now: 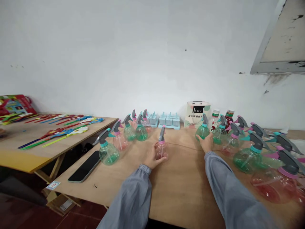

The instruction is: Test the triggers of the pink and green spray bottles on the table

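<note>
My left hand (152, 158) is wrapped round the base of a pink spray bottle (161, 147) with a grey trigger, standing upright in the middle of the wooden table (181, 184). My right hand (206, 142) grips the lower body of a green spray bottle (203, 129) further back and to the right. Both forearms wear grey sleeves.
Several green and pink spray bottles stand in a group at the left (128, 132) and a bigger group at the right (257, 152). A black phone (85, 167) lies near the left edge. Blue ice-pop moulds (169, 121), a printed box (197, 114) and two capped bottles stand by the wall. A second table (28, 149) at the left holds coloured sticks.
</note>
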`<action>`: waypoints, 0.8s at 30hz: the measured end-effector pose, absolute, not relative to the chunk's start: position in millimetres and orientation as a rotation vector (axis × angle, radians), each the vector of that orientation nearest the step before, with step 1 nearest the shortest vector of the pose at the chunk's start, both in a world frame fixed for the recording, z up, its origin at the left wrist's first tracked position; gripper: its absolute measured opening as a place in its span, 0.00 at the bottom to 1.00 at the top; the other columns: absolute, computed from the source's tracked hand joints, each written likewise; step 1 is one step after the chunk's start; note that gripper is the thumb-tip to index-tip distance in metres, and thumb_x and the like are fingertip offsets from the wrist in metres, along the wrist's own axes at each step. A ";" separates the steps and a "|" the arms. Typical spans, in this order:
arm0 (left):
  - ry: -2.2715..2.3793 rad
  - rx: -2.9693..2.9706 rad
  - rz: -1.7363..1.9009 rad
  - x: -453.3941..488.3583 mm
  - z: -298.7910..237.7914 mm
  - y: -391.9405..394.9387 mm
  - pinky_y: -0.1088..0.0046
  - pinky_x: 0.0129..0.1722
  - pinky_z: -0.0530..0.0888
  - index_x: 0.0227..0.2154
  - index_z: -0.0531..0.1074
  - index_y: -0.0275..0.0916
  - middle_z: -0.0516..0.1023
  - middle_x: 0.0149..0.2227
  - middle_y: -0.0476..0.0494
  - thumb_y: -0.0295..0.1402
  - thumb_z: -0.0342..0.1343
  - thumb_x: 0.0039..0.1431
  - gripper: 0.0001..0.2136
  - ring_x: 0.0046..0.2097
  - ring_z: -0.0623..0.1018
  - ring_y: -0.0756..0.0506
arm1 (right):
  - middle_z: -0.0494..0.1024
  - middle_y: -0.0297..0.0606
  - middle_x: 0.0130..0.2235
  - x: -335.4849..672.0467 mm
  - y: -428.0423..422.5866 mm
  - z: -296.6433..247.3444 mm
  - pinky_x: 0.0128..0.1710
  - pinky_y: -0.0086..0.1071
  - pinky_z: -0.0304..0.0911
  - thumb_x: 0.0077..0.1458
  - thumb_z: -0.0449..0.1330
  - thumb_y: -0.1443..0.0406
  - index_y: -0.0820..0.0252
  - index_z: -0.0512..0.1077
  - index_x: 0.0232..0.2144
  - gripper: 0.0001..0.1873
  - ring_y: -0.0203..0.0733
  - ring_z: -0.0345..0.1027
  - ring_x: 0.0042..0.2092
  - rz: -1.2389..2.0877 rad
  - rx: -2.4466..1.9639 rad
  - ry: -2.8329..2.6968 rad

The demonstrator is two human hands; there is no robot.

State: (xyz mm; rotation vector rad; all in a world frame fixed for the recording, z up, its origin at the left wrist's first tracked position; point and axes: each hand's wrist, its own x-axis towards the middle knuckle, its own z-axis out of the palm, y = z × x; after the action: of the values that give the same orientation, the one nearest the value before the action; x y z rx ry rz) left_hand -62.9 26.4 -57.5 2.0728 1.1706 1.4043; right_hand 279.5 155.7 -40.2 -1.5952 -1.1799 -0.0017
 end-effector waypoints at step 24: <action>1.471 2.128 1.629 -41.2 -42.2 18.5 0.51 0.59 0.67 0.58 0.60 0.46 0.70 0.55 0.39 0.49 0.58 0.55 0.30 0.58 0.71 0.37 | 0.72 0.41 0.45 177.9 9.6 -7.1 0.45 0.40 0.69 0.50 0.63 0.56 0.53 0.67 0.51 0.25 0.44 0.68 0.46 0.651 -0.868 -1.556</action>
State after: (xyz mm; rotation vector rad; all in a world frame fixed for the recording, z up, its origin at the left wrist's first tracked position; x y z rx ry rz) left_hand -41.2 18.5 -42.2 2.1280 1.4706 1.6287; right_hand 177.9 9.6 -7.1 -0.8677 -1.5557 0.6510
